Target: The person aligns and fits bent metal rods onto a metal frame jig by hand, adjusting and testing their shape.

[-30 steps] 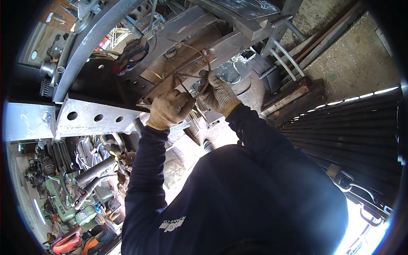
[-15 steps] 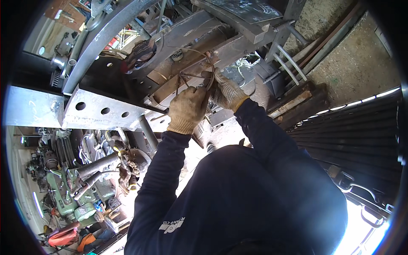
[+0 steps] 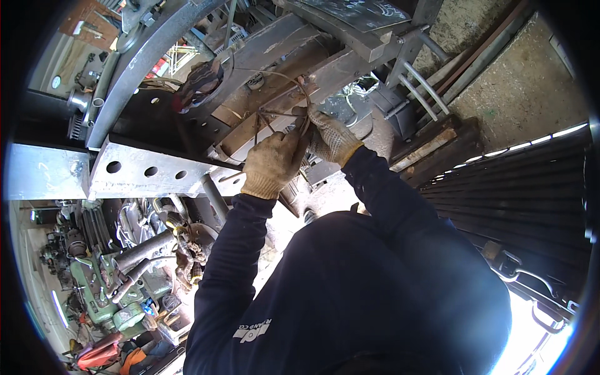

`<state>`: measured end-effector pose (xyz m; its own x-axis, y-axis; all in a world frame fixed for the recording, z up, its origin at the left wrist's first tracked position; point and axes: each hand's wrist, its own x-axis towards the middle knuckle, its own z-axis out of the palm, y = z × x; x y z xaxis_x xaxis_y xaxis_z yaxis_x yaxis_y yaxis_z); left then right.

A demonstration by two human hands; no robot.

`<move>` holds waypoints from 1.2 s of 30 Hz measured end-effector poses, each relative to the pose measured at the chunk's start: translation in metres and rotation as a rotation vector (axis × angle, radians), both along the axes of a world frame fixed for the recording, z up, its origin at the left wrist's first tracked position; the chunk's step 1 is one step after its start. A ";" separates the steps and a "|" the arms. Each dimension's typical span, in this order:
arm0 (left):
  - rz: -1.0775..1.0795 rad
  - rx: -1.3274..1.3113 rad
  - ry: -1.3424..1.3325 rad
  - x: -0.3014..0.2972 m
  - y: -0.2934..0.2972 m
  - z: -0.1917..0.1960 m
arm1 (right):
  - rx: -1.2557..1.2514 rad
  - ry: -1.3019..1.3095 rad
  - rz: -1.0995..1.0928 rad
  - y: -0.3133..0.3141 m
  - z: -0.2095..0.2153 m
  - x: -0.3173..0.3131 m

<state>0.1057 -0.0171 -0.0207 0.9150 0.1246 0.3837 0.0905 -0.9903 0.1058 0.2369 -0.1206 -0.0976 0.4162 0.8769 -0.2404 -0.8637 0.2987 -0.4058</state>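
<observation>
Both my hands wear knitted work gloves and meet in front of me over a steel frame. My left hand (image 3: pixel 273 161) is closed; what its fingers hold is hidden behind the glove. Close beside it, my right hand (image 3: pixel 334 139) has its fingers closed round a thin brownish cable (image 3: pixel 307 94). The cable loops up from between the hands and bends back to the left. Thin dark rods (image 3: pixel 279 114) stick out just above the left glove, forming an angled shape. Whether the rods are held or stand on the frame, I cannot tell.
A steel beam with round holes (image 3: pixel 134 167) runs in from the left, near a curved steel bar (image 3: pixel 128 75). Heavy flat bars (image 3: pixel 350 65) lie beyond my hands. Timber blocks (image 3: pixel 431 150) and metal pegs (image 3: pixel 425 90) stand right. A green machine (image 3: pixel 90 281) is lower left.
My hands have shifted slightly left in the picture, and the holed beam sits a little lower at the left. Both hands keep their closed hold beside each other.
</observation>
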 end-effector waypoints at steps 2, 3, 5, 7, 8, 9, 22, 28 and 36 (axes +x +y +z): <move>-0.062 0.012 -0.040 0.003 0.013 -0.008 | -0.048 -0.003 -0.052 0.007 -0.002 -0.004; -0.121 0.025 -0.079 0.005 0.020 -0.011 | -0.050 -0.002 -0.056 0.013 -0.004 -0.008; -0.153 0.050 -0.064 0.004 0.030 -0.005 | -0.015 0.126 -0.256 0.022 0.001 -0.018; -0.270 0.117 -0.106 0.008 0.040 -0.004 | -0.014 0.137 -0.223 0.020 0.010 -0.017; -0.269 0.112 -0.104 0.005 0.036 -0.006 | -0.010 0.145 -0.190 0.017 0.013 -0.017; -0.186 0.124 -0.082 0.000 0.029 -0.008 | 0.012 0.094 -0.140 0.015 -0.001 -0.010; -0.038 0.192 0.071 -0.028 -0.005 0.000 | -0.558 -0.664 0.000 -0.014 0.034 -0.005; 0.097 0.186 -0.028 -0.049 -0.010 0.007 | -0.456 -0.544 0.003 -0.020 0.035 -0.021; 0.333 -0.454 -0.461 -0.093 -0.029 -0.023 | -0.183 -0.426 0.004 -0.015 -0.007 -0.012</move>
<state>0.0125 -0.0464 -0.0440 0.5589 0.6070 0.5650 0.2265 -0.7672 0.6001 0.2253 -0.1360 -0.1044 0.5083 0.8377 -0.1998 -0.6096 0.1861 -0.7705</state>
